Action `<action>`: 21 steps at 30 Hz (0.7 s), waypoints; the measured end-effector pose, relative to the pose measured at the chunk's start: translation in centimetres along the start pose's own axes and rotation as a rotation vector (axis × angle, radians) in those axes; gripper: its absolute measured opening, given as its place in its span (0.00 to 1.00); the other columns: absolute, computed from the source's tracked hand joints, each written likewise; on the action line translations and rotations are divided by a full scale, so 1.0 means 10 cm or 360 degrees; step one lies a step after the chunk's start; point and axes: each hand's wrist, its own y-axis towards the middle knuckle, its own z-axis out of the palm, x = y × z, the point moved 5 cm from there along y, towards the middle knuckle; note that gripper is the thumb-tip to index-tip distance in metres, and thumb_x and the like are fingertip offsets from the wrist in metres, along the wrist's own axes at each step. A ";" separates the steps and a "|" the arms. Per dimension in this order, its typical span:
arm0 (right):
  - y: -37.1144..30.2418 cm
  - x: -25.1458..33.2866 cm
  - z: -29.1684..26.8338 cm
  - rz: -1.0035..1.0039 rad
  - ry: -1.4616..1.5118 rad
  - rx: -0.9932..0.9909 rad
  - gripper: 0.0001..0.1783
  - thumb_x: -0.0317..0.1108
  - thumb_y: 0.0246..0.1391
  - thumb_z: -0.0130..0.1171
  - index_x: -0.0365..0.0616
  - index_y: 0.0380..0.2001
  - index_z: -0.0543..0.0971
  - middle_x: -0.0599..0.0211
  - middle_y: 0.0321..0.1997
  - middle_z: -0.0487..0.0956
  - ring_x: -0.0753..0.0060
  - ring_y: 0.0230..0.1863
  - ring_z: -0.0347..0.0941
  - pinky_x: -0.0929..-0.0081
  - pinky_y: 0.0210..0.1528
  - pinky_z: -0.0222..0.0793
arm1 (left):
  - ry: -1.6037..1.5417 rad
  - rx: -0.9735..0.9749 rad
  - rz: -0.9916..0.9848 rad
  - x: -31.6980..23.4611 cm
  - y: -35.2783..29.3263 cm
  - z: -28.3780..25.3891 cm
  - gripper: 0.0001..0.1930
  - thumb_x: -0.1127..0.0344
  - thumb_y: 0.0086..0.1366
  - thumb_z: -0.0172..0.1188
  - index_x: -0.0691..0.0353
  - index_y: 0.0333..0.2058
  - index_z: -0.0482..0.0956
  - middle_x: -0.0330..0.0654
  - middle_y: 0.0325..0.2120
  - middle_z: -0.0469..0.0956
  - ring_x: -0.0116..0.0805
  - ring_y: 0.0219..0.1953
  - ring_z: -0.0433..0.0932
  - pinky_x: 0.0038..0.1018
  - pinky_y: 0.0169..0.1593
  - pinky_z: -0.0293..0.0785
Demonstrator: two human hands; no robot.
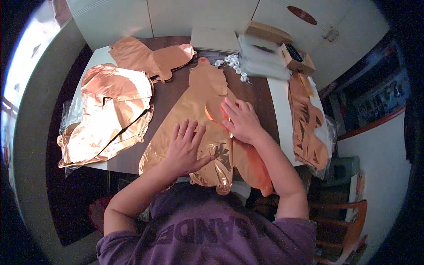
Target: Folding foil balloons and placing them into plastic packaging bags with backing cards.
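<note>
A flat, uninflated rose-gold foil balloon (179, 119) lies across the middle of the dark table, its narrow end pointing away from me. My left hand (186, 148) rests flat on its near part, fingers spread and holding nothing. Over the balloon's right side is my right hand (242, 120), fingers stretched out and apart, touching the foil beside a curled, orange-lit edge (213, 115). What lies under the right fingertips is hidden. One lobe of foil (252, 165) hangs to the right, below my right forearm, near the table's front edge.
More flat foil balloons (108, 115) are piled at the left, with another (152, 59) behind them. Small white ribbon rolls (233, 62) lie at the back. A blurred clear plastic stack (264, 57) and cardboard box (302, 62) stand back right, near a bagged foil piece (308, 123).
</note>
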 end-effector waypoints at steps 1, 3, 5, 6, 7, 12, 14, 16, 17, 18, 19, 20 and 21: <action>-0.01 -0.01 0.00 0.0001 0.0000 0.0000 0.33 0.50 0.59 0.49 0.46 0.64 0.64 0.61 0.70 0.60 0.51 0.65 0.57 0.52 0.66 0.51 | -0.0017 0.0009 0.0008 -0.01 0.01 -0.01 0.46 0.36 0.54 0.60 0.64 0.62 0.60 0.60 0.59 0.62 0.63 0.64 0.55 0.56 0.66 0.48; -0.03 -0.01 0.00 -0.0020 -0.0039 -0.0029 0.33 0.50 0.60 0.48 0.46 0.64 0.63 0.60 0.71 0.59 0.50 0.68 0.54 0.50 0.69 0.46 | -0.0008 0.0003 0.0025 0.00 0.01 0.01 0.46 0.34 0.54 0.59 0.64 0.62 0.61 0.60 0.59 0.61 0.62 0.64 0.55 0.55 0.65 0.49; -0.05 -0.01 -0.01 -0.0049 -0.0032 -0.0108 0.32 0.48 0.58 0.51 0.45 0.63 0.64 0.60 0.69 0.60 0.50 0.67 0.55 0.51 0.69 0.48 | -0.0001 0.0000 0.0045 0.02 0.02 0.04 0.47 0.33 0.53 0.59 0.64 0.62 0.61 0.60 0.60 0.60 0.62 0.64 0.56 0.55 0.65 0.49; -0.06 -0.01 -0.02 -0.0080 -0.0025 -0.0188 0.32 0.46 0.57 0.53 0.44 0.62 0.65 0.59 0.68 0.62 0.49 0.66 0.57 0.52 0.68 0.49 | -0.0029 -0.0053 0.0070 0.03 0.03 0.03 0.47 0.34 0.53 0.59 0.64 0.62 0.61 0.60 0.60 0.59 0.61 0.65 0.55 0.54 0.66 0.49; -0.07 -0.02 -0.01 -0.0069 -0.0024 -0.0185 0.32 0.46 0.57 0.53 0.44 0.62 0.65 0.59 0.68 0.62 0.49 0.66 0.57 0.52 0.68 0.49 | -0.0061 -0.0102 0.0099 0.03 0.06 0.02 0.47 0.34 0.53 0.59 0.64 0.62 0.60 0.60 0.61 0.58 0.60 0.65 0.55 0.53 0.66 0.48; -0.07 -0.04 0.00 -0.0027 0.0092 -0.0141 0.31 0.46 0.59 0.51 0.45 0.63 0.64 0.59 0.70 0.60 0.50 0.70 0.52 0.46 0.69 0.47 | -0.0198 -0.0019 0.0487 0.02 0.36 -0.05 0.47 0.37 0.52 0.59 0.63 0.63 0.60 0.57 0.63 0.58 0.58 0.67 0.54 0.53 0.68 0.45; -0.06 -0.04 0.01 -0.0044 0.0117 -0.0163 0.31 0.45 0.58 0.52 0.44 0.62 0.65 0.58 0.69 0.60 0.50 0.69 0.52 0.47 0.69 0.47 | -0.0218 0.0004 0.0595 0.05 0.41 0.04 0.46 0.38 0.52 0.59 0.63 0.63 0.60 0.56 0.63 0.58 0.57 0.67 0.54 0.53 0.68 0.44; -0.08 -0.09 0.04 -0.0045 0.0138 -0.0187 0.30 0.44 0.58 0.52 0.44 0.62 0.65 0.57 0.69 0.61 0.49 0.69 0.53 0.49 0.70 0.48 | -0.0220 0.0170 0.0623 0.11 0.43 0.18 0.44 0.42 0.50 0.58 0.64 0.62 0.61 0.58 0.63 0.58 0.61 0.67 0.53 0.57 0.67 0.44; -0.10 -0.15 0.04 -0.0016 0.0266 -0.0253 0.30 0.43 0.58 0.53 0.43 0.61 0.65 0.55 0.68 0.62 0.48 0.68 0.55 0.51 0.69 0.49 | -0.0226 0.0174 0.0642 0.11 0.44 0.19 0.44 0.42 0.50 0.58 0.64 0.62 0.61 0.58 0.63 0.58 0.61 0.67 0.53 0.57 0.67 0.44; -0.14 -0.21 0.02 0.0014 0.0393 -0.0321 0.30 0.42 0.58 0.53 0.43 0.61 0.66 0.54 0.66 0.63 0.47 0.67 0.57 0.54 0.69 0.50 | -0.0257 0.0183 0.0657 0.09 0.46 0.20 0.44 0.41 0.50 0.58 0.65 0.61 0.62 0.58 0.63 0.59 0.60 0.67 0.54 0.57 0.67 0.44; -0.19 -0.22 -0.04 0.0019 0.0392 -0.0319 0.30 0.42 0.58 0.53 0.43 0.61 0.66 0.54 0.66 0.63 0.47 0.67 0.57 0.54 0.69 0.50 | -0.0286 0.0191 0.0653 0.11 0.47 0.21 0.44 0.40 0.50 0.57 0.65 0.60 0.63 0.58 0.63 0.59 0.60 0.66 0.54 0.58 0.67 0.45; -0.27 -0.24 -0.21 0.0196 0.0497 -0.0399 0.28 0.42 0.56 0.55 0.41 0.57 0.68 0.52 0.62 0.67 0.47 0.63 0.61 0.56 0.66 0.55 | -0.0288 0.0194 0.0640 0.13 0.46 0.23 0.44 0.40 0.50 0.57 0.65 0.60 0.63 0.58 0.63 0.59 0.60 0.66 0.54 0.58 0.67 0.45; -0.39 -0.24 -0.41 0.0378 0.0598 -0.0478 0.26 0.42 0.55 0.58 0.40 0.53 0.71 0.51 0.58 0.70 0.47 0.60 0.64 0.58 0.62 0.60 | -0.0310 0.0178 0.0637 0.15 0.44 0.23 0.44 0.41 0.49 0.57 0.65 0.60 0.64 0.58 0.62 0.60 0.60 0.66 0.55 0.58 0.67 0.45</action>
